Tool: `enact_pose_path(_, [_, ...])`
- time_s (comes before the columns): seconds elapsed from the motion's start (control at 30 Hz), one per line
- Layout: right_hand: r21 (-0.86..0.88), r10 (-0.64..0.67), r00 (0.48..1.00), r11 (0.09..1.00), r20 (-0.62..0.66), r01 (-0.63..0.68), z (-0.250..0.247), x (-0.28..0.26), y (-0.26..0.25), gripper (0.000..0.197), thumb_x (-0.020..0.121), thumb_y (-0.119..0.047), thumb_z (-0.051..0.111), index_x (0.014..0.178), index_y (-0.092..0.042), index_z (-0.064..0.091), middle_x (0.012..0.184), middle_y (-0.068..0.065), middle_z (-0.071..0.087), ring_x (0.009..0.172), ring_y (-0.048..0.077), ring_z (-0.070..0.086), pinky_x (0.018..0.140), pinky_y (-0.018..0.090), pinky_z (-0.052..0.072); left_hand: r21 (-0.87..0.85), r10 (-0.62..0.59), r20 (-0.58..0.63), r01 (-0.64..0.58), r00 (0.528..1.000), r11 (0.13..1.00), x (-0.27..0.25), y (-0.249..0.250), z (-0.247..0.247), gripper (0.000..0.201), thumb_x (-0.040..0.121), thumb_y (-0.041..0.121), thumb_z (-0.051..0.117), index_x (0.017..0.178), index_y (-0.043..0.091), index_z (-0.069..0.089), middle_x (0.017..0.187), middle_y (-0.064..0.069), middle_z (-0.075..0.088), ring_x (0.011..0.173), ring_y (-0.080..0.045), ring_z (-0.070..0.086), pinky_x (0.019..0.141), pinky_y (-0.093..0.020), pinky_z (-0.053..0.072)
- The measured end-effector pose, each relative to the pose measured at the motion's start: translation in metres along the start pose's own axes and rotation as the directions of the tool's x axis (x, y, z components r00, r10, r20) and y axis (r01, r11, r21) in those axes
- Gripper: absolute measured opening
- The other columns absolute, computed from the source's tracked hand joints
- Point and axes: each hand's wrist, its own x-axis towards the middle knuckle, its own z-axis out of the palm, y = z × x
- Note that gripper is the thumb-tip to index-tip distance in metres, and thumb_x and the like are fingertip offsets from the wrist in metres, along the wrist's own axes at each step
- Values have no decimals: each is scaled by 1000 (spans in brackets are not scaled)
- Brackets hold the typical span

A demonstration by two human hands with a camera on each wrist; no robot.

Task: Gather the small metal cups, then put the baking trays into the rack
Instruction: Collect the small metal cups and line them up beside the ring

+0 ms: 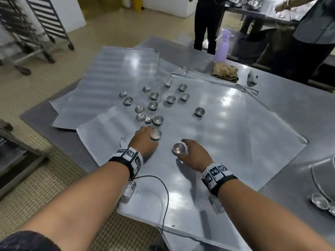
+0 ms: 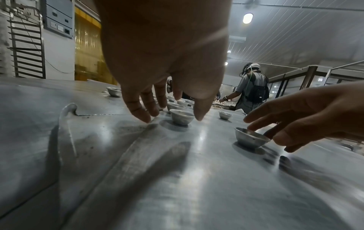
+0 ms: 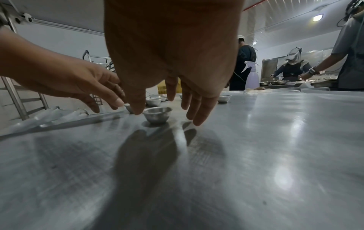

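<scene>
Several small metal cups [image 1: 153, 105] stand scattered on overlapping flat baking trays [image 1: 235, 142] on a steel table. My left hand [image 1: 149, 135] hovers low over one cup [image 2: 182, 119]. Its straight fingers [image 2: 141, 113] and thumb flank the cup without clearly touching it. My right hand [image 1: 184, 148] is spread round another cup [image 3: 156, 115] nearer to me, which stands on the tray. The thumb tip is at its rim and the fingers [image 3: 197, 115] are straight on its other side. The wheeled tray rack [image 1: 45, 24] stands on the floor at the far left.
A purple spray bottle [image 1: 222, 46] and a brown cloth [image 1: 225, 73] sit at the table's far side. A large metal bowl [image 1: 324, 178] and more cups [image 1: 320, 201] are at the right edge. People work beyond the table. A cable [image 1: 166, 196] hangs from my left wrist.
</scene>
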Motion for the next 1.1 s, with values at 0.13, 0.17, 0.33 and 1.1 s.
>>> enact_pose_path(0.13, [-5,4,1000,1000,-1,-4,4,7,-4,75,83,-41,73,148,-25,40,151,2,45,134,23,46,109,39,41,-27,31,-14,-31,999,999,9,1,1,57,79,26,65,134,24,50,135,-13,52,119,-37,52,102,-45,45])
enact_pose_path(0.17, [-9,5,1000,1000,-10,-6,6,8,-6,75,81,-40,72,148,-26,41,150,0,45,133,23,46,109,39,41,-39,40,-21,-41,999,998,10,1,2,57,78,28,64,134,26,51,135,-12,53,119,-37,52,101,-45,46])
enact_pose_path(0.33, [-37,-7,999,999,-46,6,10,10,-8,69,81,-33,72,145,-27,46,145,-1,51,129,24,48,104,35,42,-2,72,-2,-72,997,997,16,2,7,58,82,25,66,137,19,52,140,-7,54,121,-38,49,101,-41,43])
enact_pose_path(1.1, [8,127,981,992,-149,-127,-57,-83,93,53,82,-40,75,127,-20,57,120,3,59,108,23,57,86,33,46,9,293,159,-298,943,954,-40,132,79,59,83,36,75,135,20,55,127,-4,53,118,-24,53,98,-31,43])
